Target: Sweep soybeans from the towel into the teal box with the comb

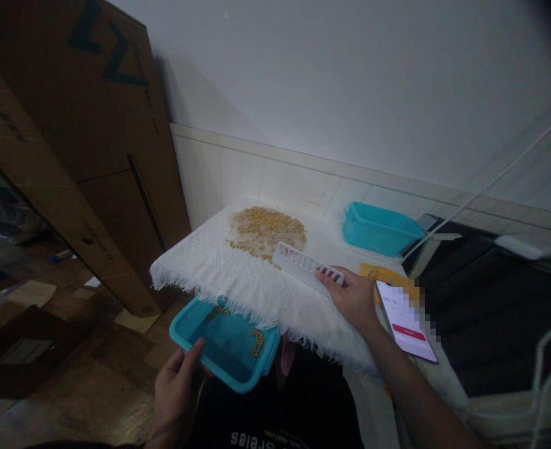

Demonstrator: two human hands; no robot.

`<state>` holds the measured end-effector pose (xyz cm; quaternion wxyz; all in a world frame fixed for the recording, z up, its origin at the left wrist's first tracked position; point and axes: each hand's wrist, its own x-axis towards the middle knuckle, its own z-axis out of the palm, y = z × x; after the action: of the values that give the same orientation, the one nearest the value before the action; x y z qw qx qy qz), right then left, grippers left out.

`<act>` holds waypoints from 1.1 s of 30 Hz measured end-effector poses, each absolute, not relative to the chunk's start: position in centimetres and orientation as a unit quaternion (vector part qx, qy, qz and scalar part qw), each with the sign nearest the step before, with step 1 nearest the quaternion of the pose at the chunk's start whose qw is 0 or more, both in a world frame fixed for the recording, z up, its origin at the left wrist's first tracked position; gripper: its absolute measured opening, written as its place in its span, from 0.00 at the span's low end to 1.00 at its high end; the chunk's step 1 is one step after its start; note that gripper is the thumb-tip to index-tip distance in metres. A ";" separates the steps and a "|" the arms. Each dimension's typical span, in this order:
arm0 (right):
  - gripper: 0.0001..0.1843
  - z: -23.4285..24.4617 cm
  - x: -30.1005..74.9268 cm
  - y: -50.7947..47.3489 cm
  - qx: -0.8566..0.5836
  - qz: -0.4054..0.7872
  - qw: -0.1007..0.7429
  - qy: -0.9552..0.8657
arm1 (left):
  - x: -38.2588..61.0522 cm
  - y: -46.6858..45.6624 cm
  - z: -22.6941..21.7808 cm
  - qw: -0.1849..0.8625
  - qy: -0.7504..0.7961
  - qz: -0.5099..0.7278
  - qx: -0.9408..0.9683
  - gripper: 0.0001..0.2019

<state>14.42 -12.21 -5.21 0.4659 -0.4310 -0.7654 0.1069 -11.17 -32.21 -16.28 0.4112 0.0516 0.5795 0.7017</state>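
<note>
My left hand [179, 377] grips the near left rim of a blue plastic container [231, 346], thumb on top. The container is held just below the fringed front edge of a white cloth [219, 265], and some yellow beans lie inside it. Between the fingers of my right hand [350, 296] is a white slotted plastic strip [303, 265], its lower edge against the cloth. A spread of yellow beans [268, 224], which look like soybeans, lies on the cloth, with a few close to the strip's far left end.
Another blue container [381, 227] stands at the back right by the wall. A phone [406, 324] with a lit screen and a yellow packet [385, 272] lie right of my right hand. A tall cardboard box [93, 137] stands left of the table. A white cable [490, 181] crosses the right side.
</note>
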 end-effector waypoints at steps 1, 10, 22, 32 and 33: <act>0.16 -5.2 14.4 -12.1 -0.430 0.111 0.465 -0.766 | -11.2 -32.2 -16.3 0.409 0.582 0.701 0.054 0.20; 0.17 -5.3 13.8 -11.7 -0.433 0.147 0.453 -0.765 | -11.2 -32.4 -16.1 0.391 0.598 0.696 0.069 0.21; 0.17 -4.6 11.8 -10.1 -0.404 0.237 0.451 -0.759 | -11.1 -32.3 -15.5 0.397 0.598 0.693 0.060 0.22; 0.19 -5.2 10.8 -8.6 -0.395 0.235 0.455 -0.762 | -11.2 -32.4 -15.8 0.386 0.608 0.688 0.085 0.21; 0.19 -5.2 10.8 -8.4 -0.393 0.234 0.454 -0.764 | -11.1 -32.4 -15.7 0.388 0.606 0.689 0.084 0.21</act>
<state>10.78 -8.45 -5.25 0.4541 -0.3932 -0.7645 0.2342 -11.14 -32.36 -15.74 0.3877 0.0838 0.6064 0.6891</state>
